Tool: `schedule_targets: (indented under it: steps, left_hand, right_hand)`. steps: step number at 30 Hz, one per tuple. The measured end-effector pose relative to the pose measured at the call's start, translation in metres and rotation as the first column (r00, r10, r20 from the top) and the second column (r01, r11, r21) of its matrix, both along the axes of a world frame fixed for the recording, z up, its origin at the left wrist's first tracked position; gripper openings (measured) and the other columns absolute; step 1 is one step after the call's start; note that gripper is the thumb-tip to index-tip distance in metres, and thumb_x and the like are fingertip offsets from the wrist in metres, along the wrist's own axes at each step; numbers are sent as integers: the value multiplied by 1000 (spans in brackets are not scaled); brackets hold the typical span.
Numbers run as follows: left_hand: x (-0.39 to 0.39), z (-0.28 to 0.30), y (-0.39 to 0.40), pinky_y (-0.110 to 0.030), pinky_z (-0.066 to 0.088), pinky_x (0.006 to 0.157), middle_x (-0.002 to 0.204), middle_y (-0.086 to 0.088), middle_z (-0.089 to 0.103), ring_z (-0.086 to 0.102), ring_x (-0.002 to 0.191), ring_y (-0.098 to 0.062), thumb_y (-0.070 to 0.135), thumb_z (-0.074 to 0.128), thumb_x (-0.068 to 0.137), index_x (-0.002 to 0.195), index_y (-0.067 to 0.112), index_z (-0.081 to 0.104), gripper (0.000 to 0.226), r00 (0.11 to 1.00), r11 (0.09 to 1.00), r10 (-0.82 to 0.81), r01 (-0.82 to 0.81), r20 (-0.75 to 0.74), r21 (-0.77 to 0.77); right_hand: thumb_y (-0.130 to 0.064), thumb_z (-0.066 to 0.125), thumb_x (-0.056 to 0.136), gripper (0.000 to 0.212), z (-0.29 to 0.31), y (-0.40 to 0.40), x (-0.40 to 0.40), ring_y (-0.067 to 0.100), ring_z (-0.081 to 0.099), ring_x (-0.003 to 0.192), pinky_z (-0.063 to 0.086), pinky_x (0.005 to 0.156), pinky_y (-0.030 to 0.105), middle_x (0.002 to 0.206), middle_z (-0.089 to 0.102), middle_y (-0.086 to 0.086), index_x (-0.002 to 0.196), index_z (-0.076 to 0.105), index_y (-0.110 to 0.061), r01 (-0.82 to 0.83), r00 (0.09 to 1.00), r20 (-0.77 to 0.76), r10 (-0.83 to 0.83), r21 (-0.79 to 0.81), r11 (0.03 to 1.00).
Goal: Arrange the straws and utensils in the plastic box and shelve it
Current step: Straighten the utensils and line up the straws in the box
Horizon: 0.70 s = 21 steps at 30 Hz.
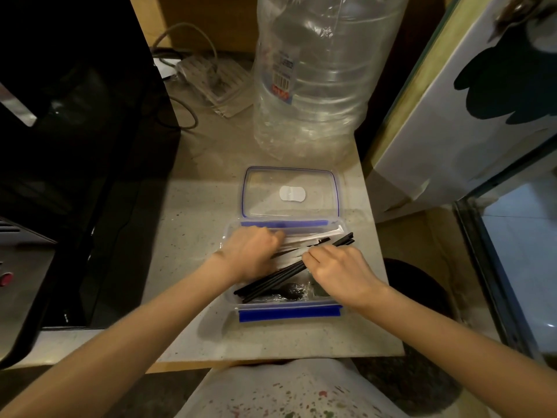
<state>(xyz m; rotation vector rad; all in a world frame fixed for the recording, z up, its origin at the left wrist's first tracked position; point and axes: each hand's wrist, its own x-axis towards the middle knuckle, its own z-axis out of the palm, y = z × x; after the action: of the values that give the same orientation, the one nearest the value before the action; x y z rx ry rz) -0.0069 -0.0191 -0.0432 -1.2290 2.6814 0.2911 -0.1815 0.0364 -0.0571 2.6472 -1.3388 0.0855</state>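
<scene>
Clear plastic box (232,303) sits open on a stone counter (193,206), lid (291,193) behind it. Left hand (250,254) curls over paper-wrapped straws (310,238); right hand (337,271) pinches black straws (271,282) lying skewed inside. Closing and shelving remain.

I can't see the fingertips of my left hand (251,251); they curl down out of sight into the plastic box (289,307), and motion blur smears that hand. My right hand (337,271) covers the box's right part and the middle of the black straws (271,280). The wrapped spoon (289,292) under them is too dim to read clearly. Behind the box, the big bottle (319,79) is cut off at the top edge.
</scene>
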Motion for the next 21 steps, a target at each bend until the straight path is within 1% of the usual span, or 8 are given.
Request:
schedule_targets:
  steps: [2, 4, 8, 11, 15, 17, 19, 21]
  left_hand:
    - [-3, 0, -2, -33, 50, 72, 107, -8, 65, 64, 90, -26, 22, 50, 92, 125, 10, 45, 35, 997, 998, -54, 56, 48, -34]
    - [-5, 0, -5, -34, 51, 72, 105, -9, 66, 64, 88, -26, 26, 51, 92, 120, 10, 48, 32, 994, 995, -75, 79, 73, -54]
    - [-7, -2, -9, -37, 51, 73, 106, -9, 66, 64, 90, -29, 26, 53, 88, 110, 11, 53, 26, 994, 994, -74, 80, 77, -73]
    - [-7, -7, -4, -38, 50, 72, 110, -9, 64, 63, 92, -31, 24, 50, 89, 114, 10, 49, 28, 998, 996, -52, 55, 41, -70]
    - [-5, -10, 2, -35, 48, 65, 109, -9, 62, 64, 88, -30, 26, 50, 91, 122, 10, 43, 35, 999, 996, -41, 41, -7, -85]
    - [-4, -9, 2, -33, 48, 65, 107, -8, 63, 63, 88, -27, 26, 50, 91, 113, 11, 52, 27, 998, 996, -43, 40, -41, -77]
    - [-1, -8, 0, -35, 52, 70, 100, -7, 66, 63, 85, -25, 24, 49, 91, 99, 11, 61, 20, 994, 1000, -12, 10, -109, -11]
    - [0, -8, -2, -38, 53, 74, 91, -9, 69, 64, 82, -27, 18, 49, 90, 89, 10, 66, 18, 986, 998, 39, -31, -160, 52]
  right_hand:
    - [-12, 88, 41, 28, 0, -2, 4, 14, 61, 48, 42, 37, 19, 57, 65, -1, 62, 70, -13, -14, 999, -36, 14, -6, 1000]
    - [-13, 88, 39, 28, -1, -5, 8, 14, 60, 46, 41, 37, 19, 55, 64, -1, 60, 69, -13, -25, 997, -78, 24, -14, 1000]
    - [-11, 88, 36, 30, -3, -7, 10, 15, 58, 42, 40, 35, 18, 52, 62, 1, 58, 68, -13, -27, 997, -74, 28, 10, 1000]
    - [-9, 87, 36, 30, -3, -7, 8, 16, 59, 42, 41, 33, 20, 53, 63, 1, 59, 68, -13, -32, 997, -67, 34, 29, 999]
    - [-9, 87, 36, 30, -3, -8, 8, 15, 59, 43, 38, 34, 19, 52, 63, 0, 58, 67, -14, -25, 998, -60, 28, 45, 999]
    - [-9, 87, 34, 30, -2, -8, 7, 15, 58, 42, 36, 33, 18, 52, 62, 0, 57, 67, -14, -25, 998, -55, 27, 50, 998]
    - [-10, 87, 36, 29, -3, -7, 7, 14, 59, 43, 37, 34, 18, 53, 63, -1, 58, 68, -15, -26, 998, -60, 28, 47, 999]
    - [-11, 87, 39, 29, -6, -8, 6, 14, 61, 46, 40, 35, 20, 57, 65, -2, 61, 69, -15, -22, 998, -62, 25, 52, 998]
